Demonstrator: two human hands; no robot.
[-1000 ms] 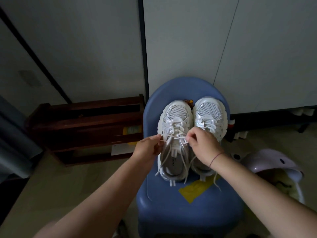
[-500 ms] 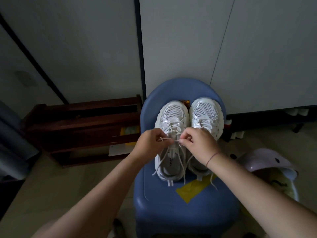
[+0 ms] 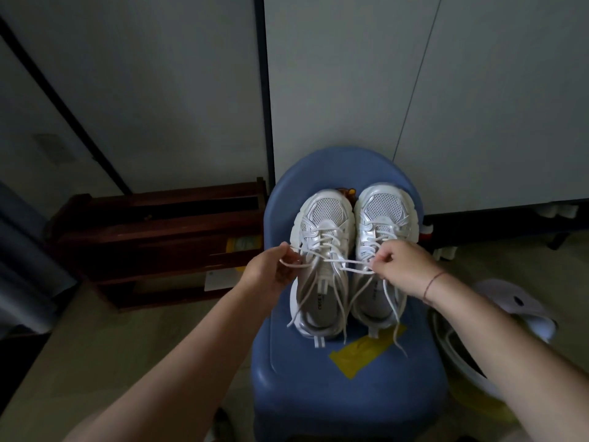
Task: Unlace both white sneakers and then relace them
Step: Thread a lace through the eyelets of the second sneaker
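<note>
Head view. Two white sneakers, L sneaker (image 3: 326, 212) and R sneaker (image 3: 384, 205), stand side by side on a blue chair (image 3: 334, 393). Their long axes run near-far, with toes toward the far wall and heels near.

Edges: the toes sit just before the chair's raised back, and the L sneaker's outer side lies near the seat's left edge. Bare seat lies open on the near side (a patch of yellow tape (image 3: 366, 349) is stuck there). A dark wooden rack (image 3: 153, 237) stands on the floor at left and a pale lidded bin (image 3: 510, 301) at right.

Hands: the left hand (image 3: 271, 272) and right hand (image 3: 404, 269) each pinch the L sneaker's lace (image 3: 350, 262), which is stretched left-right across the tongue. The loose ends trail toward the heels.

Vs. 0.5 s earlier: the hands were nearly touching over the L sneaker. They are now well apart, with the right hand over the R sneaker.
</note>
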